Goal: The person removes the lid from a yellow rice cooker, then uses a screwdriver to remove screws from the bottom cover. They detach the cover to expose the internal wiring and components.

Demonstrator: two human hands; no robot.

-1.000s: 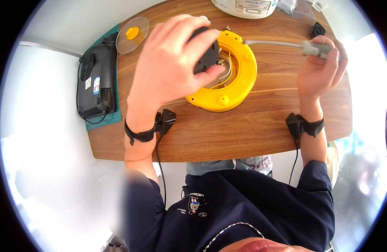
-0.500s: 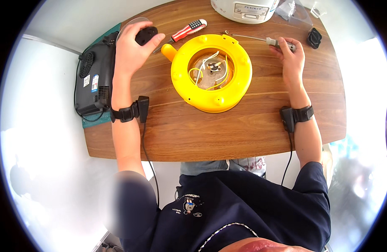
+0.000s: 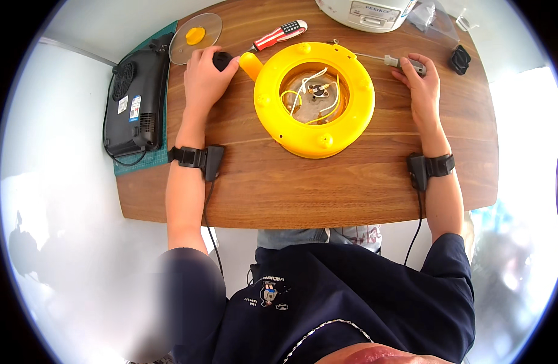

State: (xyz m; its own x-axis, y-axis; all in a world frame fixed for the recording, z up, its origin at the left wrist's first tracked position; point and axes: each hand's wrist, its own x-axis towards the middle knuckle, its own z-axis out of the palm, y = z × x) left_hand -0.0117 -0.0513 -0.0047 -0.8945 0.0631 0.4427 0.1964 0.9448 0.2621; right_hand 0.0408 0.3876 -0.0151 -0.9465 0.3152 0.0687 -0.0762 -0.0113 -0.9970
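Observation:
In front of me sits a round yellow appliance base [image 3: 270, 124] with a short handle at its upper left. White and yellow wires [image 3: 291, 100] and a metal plate show in its round opening. My left hand [image 3: 206, 79], just left of that handle, has its thumb and fingers around a black rounded piece [image 3: 222, 60], whose kind I cannot make out. To the right of the base, my right hand [image 3: 421, 82] is closed around the grey handle of a screwdriver [image 3: 416, 67]. Its thin shaft points left toward the base's upper edge.
A clear round lid [image 3: 179, 45] with a yellow knob lies at the far left. Beside it, a black appliance [image 3: 130, 109] rests on a green mat [image 3: 136, 162]. Behind the base are a flag-patterned screwdriver [image 3: 280, 35], a white cooker [image 3: 351, 15] and a black part [image 3: 459, 59].
My left hand has moved right and nearer to me with the black piece, uncovering the clear lid. My right hand keeps its hold on the screwdriver, nearly still.

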